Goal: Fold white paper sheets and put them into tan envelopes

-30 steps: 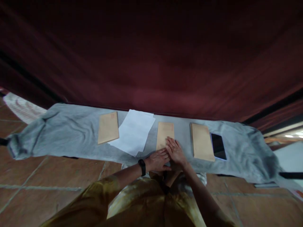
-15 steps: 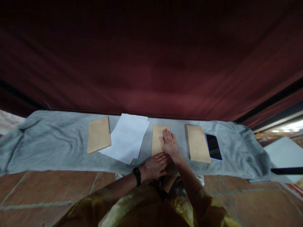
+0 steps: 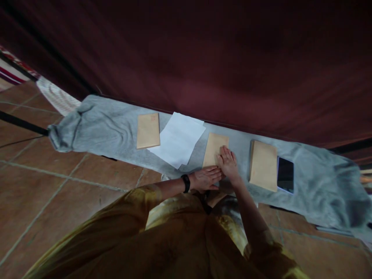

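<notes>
A brown paper envelope lies on the grey cloth in front of me, its near part covered by my hands. My right hand rests flat on the envelope's right side, fingers stretched out. Across its near end lies my left hand, palm down with the fingers extended. A dark band is on my left wrist. To the left are white paper sheets and another brown envelope or thin stack overlapping their edge. On the right sits a thicker stack of brown envelopes.
A phone lies against the right side of the envelope stack. The grey cloth covers a long narrow surface, bunched at both ends. A dark red curtain hangs behind it. Tiled floor shows in front.
The camera view has turned and tilted, so the surface appears slanted and more floor shows at the left. Both hands stay flat at the envelope, the right one slightly lower along it.
</notes>
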Motion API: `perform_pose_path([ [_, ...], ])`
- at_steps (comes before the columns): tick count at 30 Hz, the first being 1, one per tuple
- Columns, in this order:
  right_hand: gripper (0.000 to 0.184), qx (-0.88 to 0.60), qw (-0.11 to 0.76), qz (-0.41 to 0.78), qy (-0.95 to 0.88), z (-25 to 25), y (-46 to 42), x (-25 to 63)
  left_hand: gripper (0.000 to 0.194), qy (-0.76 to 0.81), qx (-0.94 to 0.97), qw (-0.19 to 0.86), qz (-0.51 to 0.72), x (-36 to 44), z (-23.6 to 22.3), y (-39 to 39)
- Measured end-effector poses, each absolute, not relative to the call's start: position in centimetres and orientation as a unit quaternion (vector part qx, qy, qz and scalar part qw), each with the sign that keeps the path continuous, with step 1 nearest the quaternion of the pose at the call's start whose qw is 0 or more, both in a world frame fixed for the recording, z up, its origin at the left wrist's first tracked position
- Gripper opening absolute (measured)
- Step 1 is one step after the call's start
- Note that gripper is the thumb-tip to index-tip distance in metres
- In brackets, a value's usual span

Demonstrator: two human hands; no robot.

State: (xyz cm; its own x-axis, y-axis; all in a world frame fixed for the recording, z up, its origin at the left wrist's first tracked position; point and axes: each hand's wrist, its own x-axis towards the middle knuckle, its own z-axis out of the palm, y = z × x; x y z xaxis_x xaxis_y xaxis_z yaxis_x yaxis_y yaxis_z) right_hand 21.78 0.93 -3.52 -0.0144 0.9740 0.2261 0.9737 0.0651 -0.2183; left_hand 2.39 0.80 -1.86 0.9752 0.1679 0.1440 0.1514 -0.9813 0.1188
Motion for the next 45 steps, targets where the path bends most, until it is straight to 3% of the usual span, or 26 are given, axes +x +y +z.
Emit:
perform_pose_path([
  [16,0.055,-0.682,0.18,0.027,-0.709,-3.1,-6.6,20.5,0.062,0.069,0.995,0.022,0.075,2.1,-1.6,0.5],
  [27,0.054,-0.676,0.202,-0.01,-0.709,-3.1,-11.7,18.4,0.041,0.129,0.974,0.124,0.14,1.3,-1.2,1.0],
  [38,0.048,-0.697,0.247,0.01,-0.673,-2.4,-11.7,17.7,0.053,0.305,0.943,0.082,0.105,8.1,-0.6,7.3],
  [45,0.036,-0.758,0.267,0.02,-0.595,-0.6,-10.6,16.8,0.055,0.459,0.869,0.096,0.155,8.6,-0.8,8.9],
])
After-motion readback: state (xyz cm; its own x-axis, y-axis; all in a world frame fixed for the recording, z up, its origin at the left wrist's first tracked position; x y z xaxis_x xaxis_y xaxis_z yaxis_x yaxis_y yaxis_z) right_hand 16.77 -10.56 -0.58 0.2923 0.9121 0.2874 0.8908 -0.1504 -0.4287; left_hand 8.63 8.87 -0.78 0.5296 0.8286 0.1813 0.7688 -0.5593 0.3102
